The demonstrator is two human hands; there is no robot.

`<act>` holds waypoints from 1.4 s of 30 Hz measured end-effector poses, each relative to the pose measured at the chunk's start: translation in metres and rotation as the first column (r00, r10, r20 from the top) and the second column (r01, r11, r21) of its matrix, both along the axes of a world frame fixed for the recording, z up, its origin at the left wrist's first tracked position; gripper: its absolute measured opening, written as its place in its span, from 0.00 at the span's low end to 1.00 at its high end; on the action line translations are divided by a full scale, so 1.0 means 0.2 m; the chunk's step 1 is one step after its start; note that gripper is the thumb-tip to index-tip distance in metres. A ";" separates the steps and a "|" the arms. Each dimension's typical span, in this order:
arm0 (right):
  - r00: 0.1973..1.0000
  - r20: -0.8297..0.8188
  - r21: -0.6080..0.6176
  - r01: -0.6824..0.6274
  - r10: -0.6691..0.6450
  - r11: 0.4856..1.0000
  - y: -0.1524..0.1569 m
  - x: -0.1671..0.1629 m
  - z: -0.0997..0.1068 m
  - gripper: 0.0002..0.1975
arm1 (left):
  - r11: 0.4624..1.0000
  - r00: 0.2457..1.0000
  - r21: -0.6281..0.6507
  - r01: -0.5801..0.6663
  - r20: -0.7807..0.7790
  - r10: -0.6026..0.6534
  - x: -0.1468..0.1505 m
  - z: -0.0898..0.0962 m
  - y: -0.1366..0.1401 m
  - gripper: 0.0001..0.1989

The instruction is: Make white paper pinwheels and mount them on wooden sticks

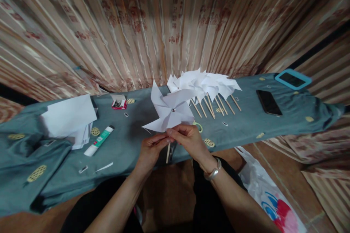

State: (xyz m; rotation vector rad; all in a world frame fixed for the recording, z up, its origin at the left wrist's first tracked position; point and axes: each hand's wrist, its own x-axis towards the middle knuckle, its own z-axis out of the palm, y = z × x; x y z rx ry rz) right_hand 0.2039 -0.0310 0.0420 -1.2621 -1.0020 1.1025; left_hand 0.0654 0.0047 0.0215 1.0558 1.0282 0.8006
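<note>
A white paper pinwheel (170,111) with a shiny pin at its centre is held upright over the near part of the table. Its wooden stick (167,153) shows below the fingers. My left hand (152,148) pinches the stick just under the lower blade. From the other side, my right hand (188,139) closes its thumb and fingertips on the same spot, near the paper's lower edge. Behind it lies a row of similar pinwheels (203,84) with their sticks pointing towards me.
White paper sheets (69,114), a glue stick (98,141) and a small red box of pins (119,102) lie on the left. On the right are a black phone (268,102) and a blue-framed tablet (293,79). A plastic bag (262,185) sits on the floor.
</note>
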 end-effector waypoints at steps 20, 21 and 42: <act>0.850 0.524 -0.008 0.078 -0.063 0.997 -0.07 -0.04 0.02 0.10 | 0.940 0.916 -0.269 -0.213 0.279 0.287 0.05 0.06 0.09 0.23; 0.834 0.535 0.045 0.127 -0.131 0.991 -0.07 -0.02 0.04 0.10 | 0.941 0.919 -0.265 -0.211 0.275 0.284 0.05 0.06 0.08 0.22; 0.990 0.055 -0.035 0.133 -0.131 0.991 0.07 0.03 0.07 0.22 | 0.987 0.975 -0.097 -0.125 0.171 0.140 0.02 -0.01 0.04 0.16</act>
